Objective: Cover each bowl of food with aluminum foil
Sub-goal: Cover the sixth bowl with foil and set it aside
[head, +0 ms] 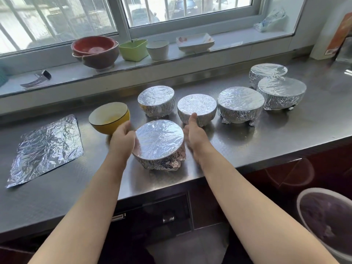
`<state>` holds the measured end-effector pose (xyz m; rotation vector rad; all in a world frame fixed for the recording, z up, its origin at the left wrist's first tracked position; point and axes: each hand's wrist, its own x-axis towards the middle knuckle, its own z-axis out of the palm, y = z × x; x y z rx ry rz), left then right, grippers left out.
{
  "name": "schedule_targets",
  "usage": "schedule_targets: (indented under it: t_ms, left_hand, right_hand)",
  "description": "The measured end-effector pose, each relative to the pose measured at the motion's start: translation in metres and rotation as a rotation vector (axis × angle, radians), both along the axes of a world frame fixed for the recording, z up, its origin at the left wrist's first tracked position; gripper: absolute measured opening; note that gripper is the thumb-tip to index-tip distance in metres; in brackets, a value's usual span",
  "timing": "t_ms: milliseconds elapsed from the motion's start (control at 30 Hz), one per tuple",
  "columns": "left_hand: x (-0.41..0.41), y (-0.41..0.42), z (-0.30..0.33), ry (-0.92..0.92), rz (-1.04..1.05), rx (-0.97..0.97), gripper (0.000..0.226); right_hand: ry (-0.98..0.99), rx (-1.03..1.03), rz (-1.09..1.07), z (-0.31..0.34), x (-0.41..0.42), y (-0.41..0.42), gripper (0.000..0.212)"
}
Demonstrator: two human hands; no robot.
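A round bowl wrapped in crinkled foil [159,144] sits near the front edge of the brushed stainless-steel counter [247,141], its top drawn flat and its sides bunched in rough pleats. The left hand [122,139] cups its wall at 9 o'clock, fingers curled against the foil; the right hand [194,134] lies along the wall at 3 o'clock, thumb raised, though whether its fingers press the foil I cannot tell. At 10 o'clock from this bowl stands a glossy yellow bowl [109,118], uncovered, with pale food inside. Further out at 9 o'clock a wrinkled foil sheet [46,149] lies flat. From 12 to 2 o'clock five more foil-capped bowls [240,105] stand. Behind, a pale windowsill [228,45] holds a red bowl [95,51], a green tub [133,49] and a white ribbed cup [157,49] under a barred window [57,18].
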<state>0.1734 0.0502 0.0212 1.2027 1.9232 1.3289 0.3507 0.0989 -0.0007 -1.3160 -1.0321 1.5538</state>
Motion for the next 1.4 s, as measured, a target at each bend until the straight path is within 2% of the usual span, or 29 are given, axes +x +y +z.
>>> schedule_targets:
  t_ms: [67,100,167,267,367,500,600,767,900,1000,1100,1133,1200,1233,1333,1400]
  left_hand:
    - [-0.009,0.006,0.008,0.205,-0.089,0.068,0.039]
    - [-0.009,0.011,0.014,0.238,-0.168,0.084,0.038]
    - [-0.004,0.019,0.021,0.252,-0.304,0.051,0.030]
    - [0.004,0.023,0.017,0.178,-0.395,-0.047,0.029]
    - [0.003,0.024,0.012,0.114,-0.382,-0.063,0.029]
    - [-0.005,0.026,0.010,-0.005,-0.345,-0.116,0.029]
    - [-0.006,0.024,0.006,-0.135,-0.315,-0.142,0.030]
    - [-0.004,0.021,0.007,-0.231,-0.256,-0.139,0.031]
    - [-0.007,0.019,0.001,-0.291,-0.219,-0.118,0.031]
    - [-0.005,0.014,-0.002,-0.307,-0.160,-0.089,0.032]
    - [-0.002,0.011,-0.006,-0.332,-0.115,-0.067,0.031]
    - [-0.001,0.010,-0.007,-0.334,-0.097,-0.060,0.031]
    - [0.002,0.008,-0.010,-0.349,-0.053,-0.039,0.029]
    - [0.004,0.007,-0.012,-0.364,-0.030,-0.024,0.029]
    - [0.006,0.006,-0.016,-0.378,0.017,0.006,0.029]
    - [0.008,0.005,-0.017,-0.386,0.019,0.017,0.029]
  right_hand:
    - [-0.075,0.123,-0.050,0.016,0.010,-0.004,0.059]
    - [-0.071,0.195,-0.067,0.021,0.012,-0.007,0.050]
    - [-0.089,0.316,-0.018,0.026,0.004,-0.015,0.041]
    - [-0.176,0.394,0.056,0.014,-0.021,-0.026,0.047]
    - [-0.203,0.423,-0.027,0.000,-0.032,-0.024,0.050]
    - [-0.207,0.402,-0.027,-0.002,-0.032,-0.017,0.049]
    - [-0.141,0.400,-0.056,-0.001,-0.030,-0.017,0.045]
    - [0.098,0.200,-0.092,-0.008,-0.031,-0.015,0.057]
    - [0.291,0.065,0.005,-0.013,-0.023,-0.011,0.070]
    - [0.244,-0.014,0.038,-0.014,-0.024,-0.009,0.084]
    - [0.188,0.024,-0.073,-0.019,-0.016,0.000,0.090]
    - [0.201,0.040,-0.134,-0.011,-0.009,-0.002,0.083]
    - [0.195,0.121,-0.227,0.005,-0.002,-0.011,0.054]
    - [0.177,0.194,-0.250,0.008,0.000,-0.016,0.048]
    - [0.074,0.387,-0.175,0.015,-0.016,-0.042,0.055]
    - [-0.062,0.455,-0.097,0.007,-0.033,-0.050,0.065]
